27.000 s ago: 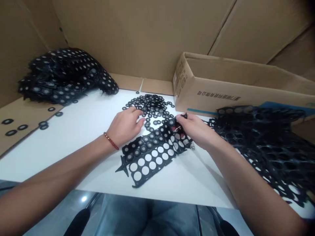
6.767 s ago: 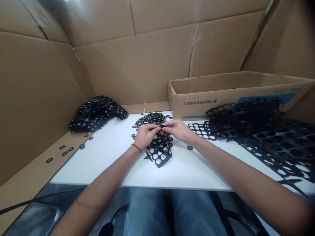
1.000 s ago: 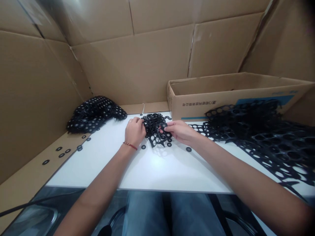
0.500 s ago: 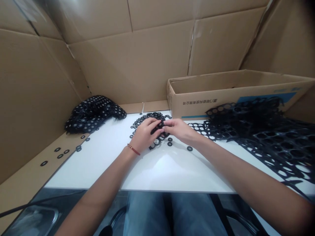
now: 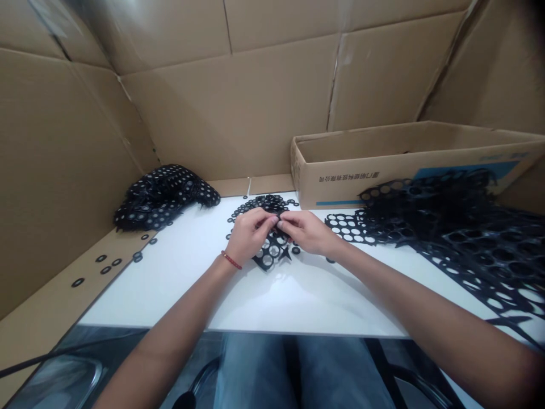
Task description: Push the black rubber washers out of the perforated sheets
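Note:
My left hand, with a red beaded bracelet at the wrist, pinches the upper part of a black perforated sheet. Opposite it, my right hand grips the same sheet between thumb and forefinger. The two sets of fingertips nearly touch. Below them the sheet hangs with large round holes and a ragged, pointed lower edge. Just behind my hands lies a pile of small black rings. A loose black ring rests beside my right hand. My fingers cover the part of the sheet between them.
At the left lies a bundled black dotted sheet, with several rings on the cardboard near it. Cut-out black webbing is heaped at the right, before a cardboard box. Cardboard walls enclose the white table.
Both hands have drawn into closer pinches, fingertip to fingertip. More of the perforated sheet now shows below them, its pointed edge turned toward me.

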`<state>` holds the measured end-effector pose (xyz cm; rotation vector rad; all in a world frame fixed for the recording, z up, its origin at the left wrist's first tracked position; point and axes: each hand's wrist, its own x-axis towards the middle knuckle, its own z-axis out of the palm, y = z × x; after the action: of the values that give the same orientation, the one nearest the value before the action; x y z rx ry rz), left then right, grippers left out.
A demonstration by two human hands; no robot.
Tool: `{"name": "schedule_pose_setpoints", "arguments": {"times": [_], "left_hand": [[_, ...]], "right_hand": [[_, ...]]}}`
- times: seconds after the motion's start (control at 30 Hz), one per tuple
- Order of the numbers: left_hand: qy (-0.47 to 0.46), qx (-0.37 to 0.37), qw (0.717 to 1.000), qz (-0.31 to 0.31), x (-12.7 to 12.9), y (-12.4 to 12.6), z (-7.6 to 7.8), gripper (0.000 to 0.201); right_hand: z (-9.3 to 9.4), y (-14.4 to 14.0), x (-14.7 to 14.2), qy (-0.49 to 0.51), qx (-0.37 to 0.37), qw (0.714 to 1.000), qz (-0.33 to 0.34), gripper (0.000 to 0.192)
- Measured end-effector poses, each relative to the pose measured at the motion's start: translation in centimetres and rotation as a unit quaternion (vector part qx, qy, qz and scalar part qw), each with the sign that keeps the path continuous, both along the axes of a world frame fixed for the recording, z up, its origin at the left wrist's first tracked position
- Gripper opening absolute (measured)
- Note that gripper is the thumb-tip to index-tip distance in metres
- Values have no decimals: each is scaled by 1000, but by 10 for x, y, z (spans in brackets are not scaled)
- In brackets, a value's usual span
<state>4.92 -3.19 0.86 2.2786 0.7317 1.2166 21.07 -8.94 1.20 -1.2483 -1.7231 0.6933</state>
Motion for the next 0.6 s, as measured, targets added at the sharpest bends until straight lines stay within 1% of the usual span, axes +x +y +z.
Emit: {"name": "schedule_pose_setpoints", "arguments": {"times": [0.1,0.2,0.33,0.47,0.6], "left_hand": [[-23,-56,998,30,1,5,-1,25],[-60,-107,990,66,3,14,-3,32],[-91,-157,978,106,7,24,-8,31],[-88,-158,973,145,5,33,-12,33],[-68,-103,968,218,-14,49,-12,38]], "right_hand": [[0,-1,-2,2,5,1000,1,23],[1,2,-4,25,-11,1000,-12,18],[1,9,-3,69,-47,995,-52,15],[1,13,-1,108,-71,986,-101,12],[1,15,4,140,-85,978,-130,12]]}}
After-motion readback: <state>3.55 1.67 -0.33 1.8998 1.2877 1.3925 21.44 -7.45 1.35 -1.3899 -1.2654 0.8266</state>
